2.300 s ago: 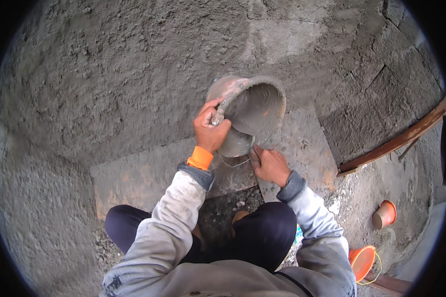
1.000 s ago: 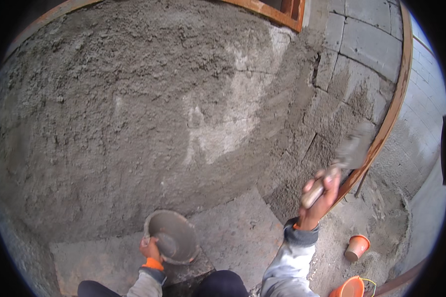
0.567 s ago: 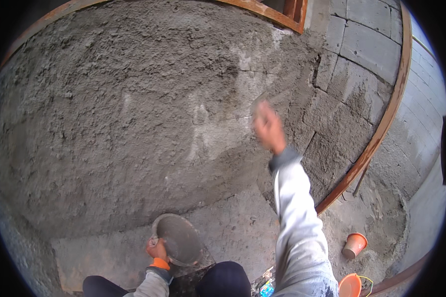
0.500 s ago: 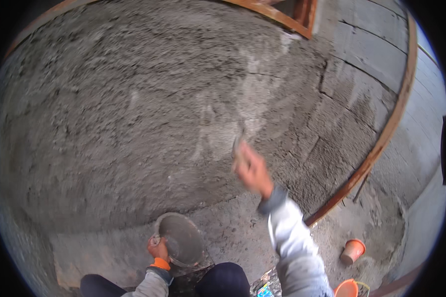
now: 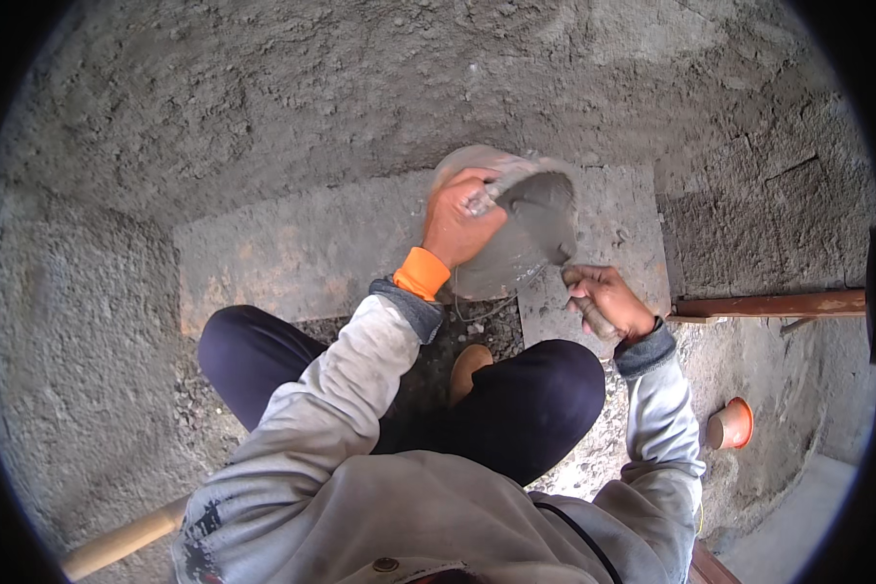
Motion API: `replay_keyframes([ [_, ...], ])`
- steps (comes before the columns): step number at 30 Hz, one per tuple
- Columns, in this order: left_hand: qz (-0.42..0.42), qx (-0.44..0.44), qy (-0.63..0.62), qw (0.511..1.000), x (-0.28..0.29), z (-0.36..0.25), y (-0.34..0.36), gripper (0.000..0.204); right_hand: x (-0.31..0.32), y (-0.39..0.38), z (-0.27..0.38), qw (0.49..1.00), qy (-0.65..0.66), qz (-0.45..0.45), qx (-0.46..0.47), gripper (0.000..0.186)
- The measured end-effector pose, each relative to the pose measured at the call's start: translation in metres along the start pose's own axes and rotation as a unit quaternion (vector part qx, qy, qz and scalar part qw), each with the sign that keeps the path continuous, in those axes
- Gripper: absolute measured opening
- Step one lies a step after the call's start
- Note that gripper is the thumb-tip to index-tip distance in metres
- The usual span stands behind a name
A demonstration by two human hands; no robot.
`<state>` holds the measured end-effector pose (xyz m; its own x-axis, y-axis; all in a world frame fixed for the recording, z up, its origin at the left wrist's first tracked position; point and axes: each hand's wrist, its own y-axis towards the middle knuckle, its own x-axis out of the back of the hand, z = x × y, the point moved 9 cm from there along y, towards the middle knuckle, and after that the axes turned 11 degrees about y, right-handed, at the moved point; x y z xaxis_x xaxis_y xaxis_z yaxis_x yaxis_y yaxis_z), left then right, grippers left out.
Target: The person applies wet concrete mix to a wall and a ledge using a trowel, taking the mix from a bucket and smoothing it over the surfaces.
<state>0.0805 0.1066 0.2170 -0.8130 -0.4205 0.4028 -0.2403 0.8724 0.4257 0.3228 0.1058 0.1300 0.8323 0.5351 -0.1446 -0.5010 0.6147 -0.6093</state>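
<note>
A mortar bucket (image 5: 489, 276) is tipped over toward the right on a flat board (image 5: 292, 258) at the foot of the wall. My left hand (image 5: 460, 219) is closed on its rim and holds it tilted. Wet grey mortar (image 5: 540, 200) lies inside, near the lip. My right hand (image 5: 608, 297) is wrapped around the handle of a trowel (image 5: 602, 321), just right of the bucket. The trowel's blade points into the mouth and is smeared with mortar, so its outline is hard to make out.
A rough plastered wall (image 5: 341, 107) rises ahead, with another at the left (image 5: 78, 321). A wooden batten (image 5: 779, 305) lies at the right. Below it sits a small orange-rimmed bucket (image 5: 730, 425). A wooden pole (image 5: 127, 538) is at lower left.
The view has swung down from the wall. My right hand has come down from the wall to the bucket with the trowel. The bucket, held by my left hand, is now tipped to the right.
</note>
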Motion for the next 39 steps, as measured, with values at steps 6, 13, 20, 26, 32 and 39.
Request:
replay_keyframes([
  [6, -0.061, -0.045, -0.067, 0.995, 0.015, -0.028, 0.025, 0.023, -0.042, -0.004, -0.050, 0.855, 0.485, 0.173, -0.058, 0.052],
  [13, -0.132, -0.001, -0.136, 0.982, -0.010, 0.003, 0.025, 0.027, -0.072, -0.009, -0.001, 0.682, 0.640, 0.355, 0.010, 0.066],
  [20, -0.199, 0.471, -0.075, 0.856, 0.016, 0.176, -0.080, 0.046, -0.022, -0.048, 0.035, 0.692, 0.642, 0.284, 0.167, 0.067],
  [26, -0.297, 0.489, 0.009, 0.821, 0.070, 0.275, -0.162, 0.030, 0.057, -0.186, 0.186, 0.690, 0.293, -0.130, 0.650, 0.058],
  [32, -0.302, 0.427, -0.040, 0.851, 0.060, 0.276, -0.160, 0.032, 0.097, -0.282, 0.277, 0.260, 0.136, -0.480, 0.827, 0.042],
  [39, -0.257, 0.426, 0.044, 0.866, 0.106, 0.218, -0.135, 0.020, 0.023, -0.096, 0.388, 0.587, -0.340, -0.265, 0.685, 0.059],
])
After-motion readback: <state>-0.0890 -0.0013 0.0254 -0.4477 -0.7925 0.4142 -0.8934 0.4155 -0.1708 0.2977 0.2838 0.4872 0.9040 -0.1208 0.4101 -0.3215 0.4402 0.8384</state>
